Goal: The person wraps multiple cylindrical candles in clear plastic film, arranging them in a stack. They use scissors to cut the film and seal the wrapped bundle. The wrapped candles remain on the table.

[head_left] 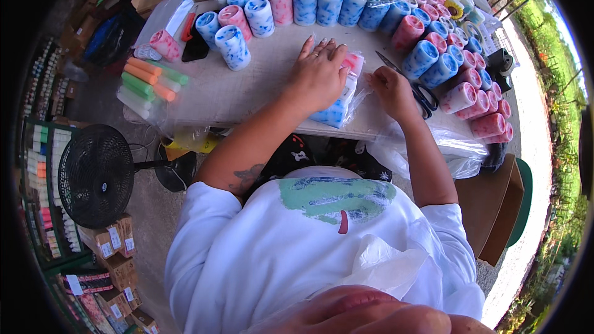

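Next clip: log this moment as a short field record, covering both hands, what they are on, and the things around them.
setting: work table outdoors, seen from above
left hand: left hand pressed flat, fingers spread, on a plastic-wrapped pack of candles
right hand: right hand pinching the pack's clear wrap at its right edge
near right hand: scissors lying on the table
around: rows of blue and pink marbled candles; bundle of orange and green tapers; black fan on the floor

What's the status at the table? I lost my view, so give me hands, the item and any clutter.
Left hand flat on wrapped candle bundle, pressing. Right hand pinching its clear wrap at the edge. Scissors under right hand; loose candles crowd the right.
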Demonstrator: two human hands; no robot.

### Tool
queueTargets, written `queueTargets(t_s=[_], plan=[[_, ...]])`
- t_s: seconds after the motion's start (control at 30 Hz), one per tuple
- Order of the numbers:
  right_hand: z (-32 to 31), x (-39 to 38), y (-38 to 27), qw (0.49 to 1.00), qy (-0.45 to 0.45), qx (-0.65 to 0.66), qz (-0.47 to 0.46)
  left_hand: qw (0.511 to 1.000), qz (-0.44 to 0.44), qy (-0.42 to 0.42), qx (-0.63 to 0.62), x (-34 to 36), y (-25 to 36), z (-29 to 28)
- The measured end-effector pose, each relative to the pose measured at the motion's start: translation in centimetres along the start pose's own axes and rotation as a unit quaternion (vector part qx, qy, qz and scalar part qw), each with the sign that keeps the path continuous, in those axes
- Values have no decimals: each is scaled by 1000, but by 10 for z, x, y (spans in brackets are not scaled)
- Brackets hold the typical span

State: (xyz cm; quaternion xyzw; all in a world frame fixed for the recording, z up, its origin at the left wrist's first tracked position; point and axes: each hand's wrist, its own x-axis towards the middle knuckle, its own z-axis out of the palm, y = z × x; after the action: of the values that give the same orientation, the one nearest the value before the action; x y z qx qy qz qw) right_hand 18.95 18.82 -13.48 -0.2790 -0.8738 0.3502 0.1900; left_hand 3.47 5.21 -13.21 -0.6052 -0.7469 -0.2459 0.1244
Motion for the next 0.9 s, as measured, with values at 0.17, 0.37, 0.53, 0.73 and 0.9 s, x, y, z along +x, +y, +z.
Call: queueTargets(t_s=[0.17, 0.37, 0.53, 0.73, 0.9], plan=[[-35, 31, -33, 987, -70, -147, -19, 1000, -23, -1, -6, 1, 7, 0], [-43, 78, -129, 983, 7, -103, -154, 999, -3, 24, 27, 2, 9, 20], [-53, 103, -161, 928, 66, -211, -299, 999, -35, 33, -1, 3, 6, 10], [-156, 33, -69, 969, 108, -220, -29, 1000, -9, 16, -8, 6, 2, 10], [-169, -28, 4, 966, 211, -64, 135, 999, -21, 8, -25, 3, 1, 7]])
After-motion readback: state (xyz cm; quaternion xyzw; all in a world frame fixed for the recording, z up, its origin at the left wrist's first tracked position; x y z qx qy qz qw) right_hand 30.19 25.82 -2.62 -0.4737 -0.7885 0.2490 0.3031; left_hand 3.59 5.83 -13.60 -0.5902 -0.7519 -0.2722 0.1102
